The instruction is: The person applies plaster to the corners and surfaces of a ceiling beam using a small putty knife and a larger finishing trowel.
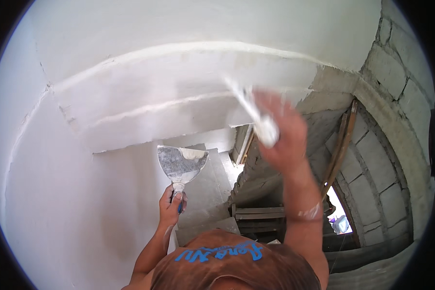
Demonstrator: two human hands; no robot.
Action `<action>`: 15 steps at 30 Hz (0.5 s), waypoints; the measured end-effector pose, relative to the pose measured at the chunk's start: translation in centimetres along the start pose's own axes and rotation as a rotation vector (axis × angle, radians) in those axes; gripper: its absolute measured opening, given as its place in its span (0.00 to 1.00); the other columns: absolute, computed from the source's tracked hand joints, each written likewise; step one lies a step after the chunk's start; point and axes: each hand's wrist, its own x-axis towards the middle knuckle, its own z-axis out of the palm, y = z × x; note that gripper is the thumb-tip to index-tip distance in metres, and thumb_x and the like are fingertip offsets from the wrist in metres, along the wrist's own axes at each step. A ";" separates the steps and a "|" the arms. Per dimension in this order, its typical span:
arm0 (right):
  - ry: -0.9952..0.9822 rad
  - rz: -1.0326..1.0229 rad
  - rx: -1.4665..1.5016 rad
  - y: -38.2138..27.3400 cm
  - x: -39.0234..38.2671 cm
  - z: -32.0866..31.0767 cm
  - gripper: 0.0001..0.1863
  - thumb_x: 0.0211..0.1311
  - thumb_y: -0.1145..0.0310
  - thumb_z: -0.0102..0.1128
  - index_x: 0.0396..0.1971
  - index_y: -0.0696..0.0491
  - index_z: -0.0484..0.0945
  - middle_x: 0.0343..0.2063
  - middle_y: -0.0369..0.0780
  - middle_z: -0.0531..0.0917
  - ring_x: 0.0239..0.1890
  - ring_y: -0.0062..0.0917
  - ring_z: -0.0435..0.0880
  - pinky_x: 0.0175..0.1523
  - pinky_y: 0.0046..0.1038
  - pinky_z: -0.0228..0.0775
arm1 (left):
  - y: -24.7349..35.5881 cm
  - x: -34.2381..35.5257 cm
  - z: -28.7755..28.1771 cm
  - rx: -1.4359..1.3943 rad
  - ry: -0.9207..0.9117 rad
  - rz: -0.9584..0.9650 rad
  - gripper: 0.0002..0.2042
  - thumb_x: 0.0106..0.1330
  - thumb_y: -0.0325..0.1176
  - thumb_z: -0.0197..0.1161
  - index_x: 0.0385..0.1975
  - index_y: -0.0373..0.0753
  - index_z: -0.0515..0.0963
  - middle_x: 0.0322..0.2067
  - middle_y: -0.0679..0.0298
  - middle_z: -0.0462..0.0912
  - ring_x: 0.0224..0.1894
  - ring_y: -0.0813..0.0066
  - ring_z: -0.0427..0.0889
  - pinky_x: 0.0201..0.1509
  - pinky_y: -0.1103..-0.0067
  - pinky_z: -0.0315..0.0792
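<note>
Head view: wooden post (341, 140) before block wall (384, 166)
Left fingers (166, 195) grip a scraper (176, 165), right fingers (270, 102) a tool (251, 108) (blurred).

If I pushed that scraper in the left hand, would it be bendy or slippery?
The scraper may bend slightly, because its broad blade looks thin. Pale paste smeared near its top edge could feel slippery. Its wide end might tip down if gripped loosely.

Two white streaks (217, 46) line a pale plastered band (145, 79), seen on my remote feed, one along its upper edge, the other beneath. A rough grey-brown patch (331, 79) marks its right end. Below, grey slabs (216, 175) show; I cannot tell whether they form floor or steps.
</note>
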 end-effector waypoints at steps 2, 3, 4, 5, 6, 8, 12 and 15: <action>-0.029 -0.015 -0.240 1.1 5.8 -0.4 0.27 0.46 0.78 0.64 0.51 0.46 0.81 0.45 0.40 0.85 0.47 0.38 0.83 0.51 0.34 0.77 | -0.8 -1.3 -0.3 -0.025 0.013 -0.032 0.17 0.74 0.37 0.55 0.57 0.34 0.70 0.30 0.63 0.78 0.21 0.80 0.73 0.22 0.82 0.67; -0.024 -0.035 -0.273 2.6 7.7 -0.1 0.26 0.48 0.78 0.64 0.50 0.44 0.81 0.45 0.38 0.85 0.46 0.37 0.83 0.49 0.35 0.78 | -1.3 -1.5 -0.4 -0.045 0.011 -0.058 0.17 0.74 0.37 0.55 0.57 0.34 0.70 0.30 0.63 0.78 0.21 0.80 0.73 0.22 0.82 0.67; -0.019 -0.059 -0.298 4.0 9.1 0.3 0.25 0.49 0.78 0.63 0.49 0.42 0.81 0.45 0.36 0.85 0.45 0.37 0.83 0.48 0.36 0.78 | -1.8 -2.1 -0.6 -0.059 0.004 -0.061 0.17 0.74 0.37 0.55 0.57 0.34 0.70 0.30 0.63 0.78 0.21 0.80 0.73 0.22 0.82 0.67; -0.028 -0.071 -0.304 5.2 10.0 0.7 0.25 0.49 0.78 0.63 0.49 0.42 0.81 0.45 0.36 0.85 0.45 0.37 0.83 0.48 0.36 0.78 | -2.2 -2.6 -0.8 -0.062 -0.003 -0.069 0.17 0.74 0.37 0.55 0.57 0.34 0.70 0.30 0.63 0.78 0.21 0.80 0.73 0.22 0.82 0.67; -0.049 -0.086 -0.358 6.6 10.4 1.3 0.24 0.49 0.77 0.63 0.49 0.42 0.81 0.45 0.35 0.85 0.45 0.36 0.83 0.47 0.35 0.78 | -2.5 -3.1 -1.0 -0.064 -0.010 -0.079 0.17 0.74 0.37 0.56 0.57 0.34 0.70 0.30 0.63 0.78 0.21 0.80 0.73 0.22 0.83 0.67; -0.085 -0.111 -0.414 7.3 10.3 2.4 0.23 0.50 0.76 0.62 0.48 0.43 0.82 0.46 0.35 0.85 0.44 0.35 0.83 0.47 0.35 0.79 | -2.7 -4.1 -1.2 -0.085 -0.003 -0.095 0.18 0.74 0.38 0.56 0.57 0.34 0.70 0.29 0.63 0.78 0.21 0.80 0.73 0.22 0.83 0.67; -0.182 -0.082 -0.501 7.0 9.6 4.5 0.22 0.50 0.75 0.63 0.48 0.42 0.82 0.45 0.35 0.85 0.44 0.33 0.83 0.45 0.33 0.79 | -4.1 -4.8 -2.6 -0.118 0.027 -0.128 0.20 0.74 0.39 0.57 0.58 0.33 0.69 0.29 0.63 0.78 0.21 0.81 0.73 0.22 0.84 0.67; -0.226 -0.067 -0.499 6.8 8.4 5.3 0.23 0.49 0.75 0.63 0.49 0.43 0.81 0.45 0.36 0.84 0.44 0.33 0.83 0.45 0.33 0.80 | -3.8 -4.7 -2.8 -0.067 0.051 -0.137 0.19 0.73 0.40 0.56 0.55 0.33 0.70 0.28 0.63 0.77 0.19 0.80 0.72 0.20 0.83 0.67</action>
